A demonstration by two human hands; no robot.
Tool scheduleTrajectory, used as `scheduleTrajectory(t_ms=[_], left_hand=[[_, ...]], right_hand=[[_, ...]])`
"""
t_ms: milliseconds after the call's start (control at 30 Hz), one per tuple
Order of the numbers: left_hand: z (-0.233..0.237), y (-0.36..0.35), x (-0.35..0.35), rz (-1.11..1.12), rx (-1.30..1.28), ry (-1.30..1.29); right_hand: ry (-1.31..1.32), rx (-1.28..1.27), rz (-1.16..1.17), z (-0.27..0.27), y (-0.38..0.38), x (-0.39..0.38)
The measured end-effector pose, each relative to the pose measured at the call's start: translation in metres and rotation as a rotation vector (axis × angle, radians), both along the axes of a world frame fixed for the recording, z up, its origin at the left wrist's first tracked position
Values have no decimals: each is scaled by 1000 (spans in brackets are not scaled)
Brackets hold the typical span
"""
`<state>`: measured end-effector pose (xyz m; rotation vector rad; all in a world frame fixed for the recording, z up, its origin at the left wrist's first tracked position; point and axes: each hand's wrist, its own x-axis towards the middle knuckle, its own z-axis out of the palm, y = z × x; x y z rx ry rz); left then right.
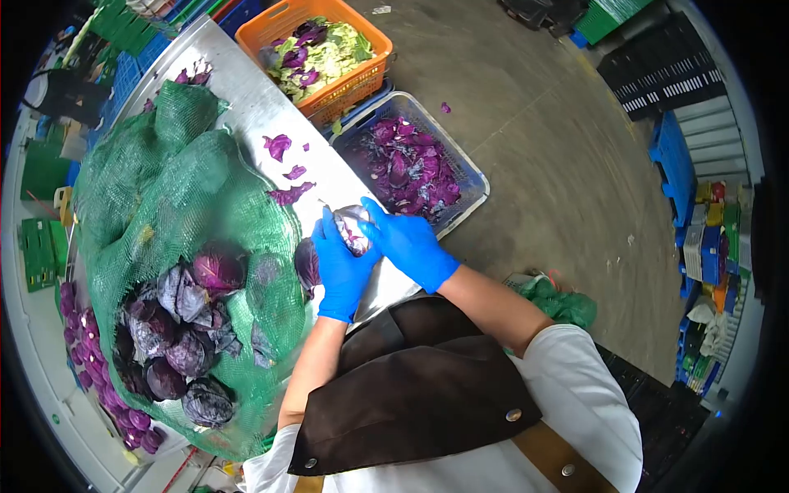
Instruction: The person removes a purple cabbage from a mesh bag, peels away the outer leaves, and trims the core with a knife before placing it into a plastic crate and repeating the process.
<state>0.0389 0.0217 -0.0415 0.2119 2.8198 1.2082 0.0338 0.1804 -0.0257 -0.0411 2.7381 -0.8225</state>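
- Head view: a round purple-and-white cabbage head (353, 230) is held just above the near edge of a shiny metal counter (253, 105), close to the body, probably for good sight and control.
- The left hand (342, 261), in a blue rubber glove, cups its left and near side, fingers bent around it, seemingly to steady the weight.
- The right hand (408, 246), gloved alike, grips the other side with fingers curled over the top; whether the tips pinch a leaf I cannot tell. Two opposed grips likely stop a round thing from rolling.
- A second dark purple cabbage (306, 264) lies just beside the left wrist, within easy reach.
- A green mesh net sack (197, 168) spreads left, its dark round cabbages (219, 267) exposed, presumably for easy picking.
- Torn purple leaf pieces (279, 148) lie on the bare metal.
- A blue-grey plastic crate with a pale rim (472, 194), holding loose purple leaves (411, 168), stands against the counter's right side, perhaps so scraps drop straight in; an orange slatted crate (349, 99) of mixed leaves stands beyond.
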Motion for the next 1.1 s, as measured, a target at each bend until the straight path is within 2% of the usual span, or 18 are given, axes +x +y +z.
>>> scheduleTrajectory(t_ms=[33, 133, 167, 267, 300, 333, 400, 433, 533, 567, 600, 667, 700, 767, 867, 1000, 1067, 1100], left_hand=[[5, 3, 4, 24, 10, -18], [7, 2, 15, 6, 27, 46], [7, -1, 16, 21, 62, 38], [-13, -20, 14, 49, 237, -4], [-20, -30, 17, 57, 302, -29], [-22, -36, 19, 21, 323, -17], [-23, -46, 17, -55, 369, 19], [-19, -47, 16, -90, 348, 4], [-12, -45, 0, -205, 395, -81], [-12, -42, 1, -103, 418, -66], [-19, -44, 6, -6, 389, -28], [-39, -43, 20, 173, 603, -163], [-26, -33, 23, 152, 415, -161], [-18, -24, 20, 220, 334, -108], [-8, -30, 18, 230, 293, -187], [11, -32, -5, -10, 119, -230], [0, -32, -12, -40, 196, -264], [0, -32, -15, -66, 234, -309]], right_hand=[[54, 8, 10, -15, 8, -10], [-147, -208, -225, -33, 31, -36], [259, -465, -342, -54, 13, -23], [137, -705, -323, -63, 6, -27], [137, -600, -326, -76, 18, -36], [100, -585, -486, -88, 27, -41], [-61, -374, -600, -70, 57, -47], [125, -554, -517, -55, 50, -43], [130, -577, -115, -22, 14, -28], [96, -552, 36, -20, 8, -25], [15, -598, -54, -8, 5, -21], [29, -689, -145, -23, 2, -16], [67, -654, -144, -31, 0, -11], [138, -578, -133, -48, 0, -1], [-67, -317, -294, -109, 50, 4], [43, -452, -56, 6, 24, 3], [257, -305, 150, 10, 3, -2], [136, -256, 160, 14, -2, -9]])
